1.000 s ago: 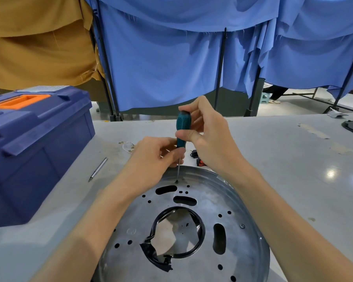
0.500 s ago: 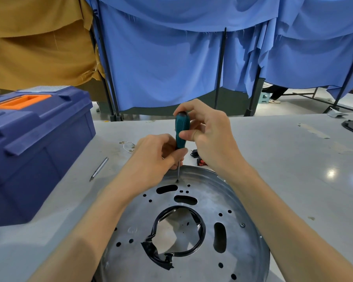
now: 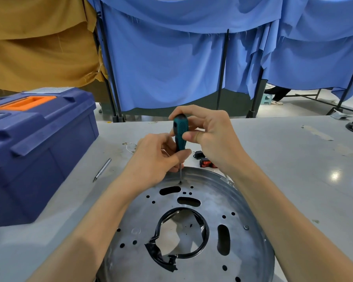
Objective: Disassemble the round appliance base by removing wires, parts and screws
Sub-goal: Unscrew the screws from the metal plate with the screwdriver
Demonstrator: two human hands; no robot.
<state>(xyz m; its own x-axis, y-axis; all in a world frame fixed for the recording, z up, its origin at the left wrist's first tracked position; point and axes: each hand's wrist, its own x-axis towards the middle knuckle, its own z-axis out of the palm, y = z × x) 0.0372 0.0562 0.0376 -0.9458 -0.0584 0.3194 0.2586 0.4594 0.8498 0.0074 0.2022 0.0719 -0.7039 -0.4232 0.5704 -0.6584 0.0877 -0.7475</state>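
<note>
On the grey table (image 3: pixel 293 159): the round metal base (image 3: pixel 216 198) lies flat at the near edge of the view with its pierced face up, between the person's two forearms.
Screwdriver (image 3: pixel 180 129): teal-handled and upright. Its thin shaft runs down to a screw (image 3: pixel 180 182) near the base's far rim, with the tip on the screw head.
Right hand (image 3: pixel 210 135): wrapped round the upper handle, thumb across the front and fingers curled behind — a closed hold on the tool.
Left hand (image 3: pixel 155 157): fingers curled and thumb pressed against the dark lower end of the handle where the shaft begins, so it grips the same tool lower down.
Centre hole: ringed by a black gasket (image 3: pixel 207 231), which is torn and bunched at its near-left side.
Second screw (image 3: pixel 246 227): seated in the base toward its right rim, well apart from the tool.
Beyond the far rim: small black and red parts (image 3: pixel 204 161) lie on the table, partly hidden by the right wrist.
Left of the base: a thin metal bit (image 3: pixel 102 169) lies loose on the table near a blue toolbox (image 3: pixel 35 149) — lid closed, orange handle on top.
Past the left hand: a thin pale wire (image 3: pixel 128 145) lies on the table.
Backdrop: blue cloth (image 3: pixel 167 68) hangs on black stands.
</note>
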